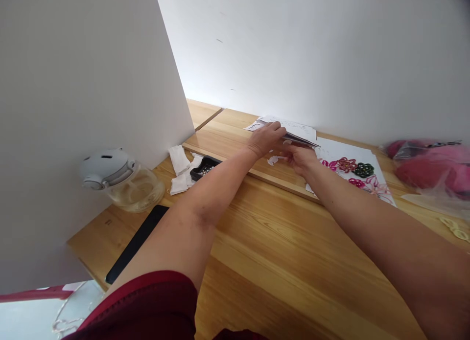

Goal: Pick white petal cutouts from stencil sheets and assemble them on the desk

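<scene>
At the back of the table, my left hand [266, 136] is closed on the near edge of a stack of white paper sheets [299, 128], which is tilted up from the wood. Rows of small cut or printed marks show on the top sheet. My right hand [303, 159] is just below the raised edge, its fingers curled together; what they grip is too small to make out. Small white paper scraps [274, 160] lie by its fingertips. Beside my right wrist, another white sheet [352, 148] carries pink, red and dark green looped flower pieces [347, 164].
A black tray [205, 168] of small beads sits left among crumpled white tissues [179, 160]. Further left stand a clear jug with a grey lid [135, 188] and a flat black object [137, 244]. Plastic bags of pink material [429, 169] lie right, near pale yellow loops [454, 228]. White walls rise behind and left.
</scene>
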Motion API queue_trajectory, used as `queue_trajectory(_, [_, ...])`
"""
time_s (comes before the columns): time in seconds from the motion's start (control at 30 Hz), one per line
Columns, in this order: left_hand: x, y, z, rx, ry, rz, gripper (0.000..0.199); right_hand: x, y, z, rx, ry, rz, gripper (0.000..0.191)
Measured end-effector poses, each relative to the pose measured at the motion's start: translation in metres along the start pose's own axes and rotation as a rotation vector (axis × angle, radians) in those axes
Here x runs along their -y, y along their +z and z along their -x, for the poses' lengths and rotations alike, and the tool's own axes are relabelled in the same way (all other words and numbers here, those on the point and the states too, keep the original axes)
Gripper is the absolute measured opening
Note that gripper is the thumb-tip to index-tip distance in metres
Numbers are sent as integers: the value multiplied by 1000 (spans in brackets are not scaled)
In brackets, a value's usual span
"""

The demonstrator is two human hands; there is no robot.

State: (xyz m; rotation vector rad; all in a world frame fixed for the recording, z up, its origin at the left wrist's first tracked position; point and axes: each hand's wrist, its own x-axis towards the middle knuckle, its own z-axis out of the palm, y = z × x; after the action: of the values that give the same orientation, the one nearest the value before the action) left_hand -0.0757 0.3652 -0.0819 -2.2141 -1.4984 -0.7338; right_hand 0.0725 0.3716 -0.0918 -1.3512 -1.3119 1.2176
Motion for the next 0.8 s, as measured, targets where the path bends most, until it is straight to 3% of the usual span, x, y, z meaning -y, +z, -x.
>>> queue_trajectory(0.27, [0,4,2,-6,2,1,18,9,5,4,30,116,-210,12])
queue_trajectory(0.57, [2,8,-5,-33,-1,49,22,11,4,-1,38,192,-216,16])
queue_trajectory(0.8, [0,5,-3,-30,-12,81,21,9,2,-3,67,143,-165,16])
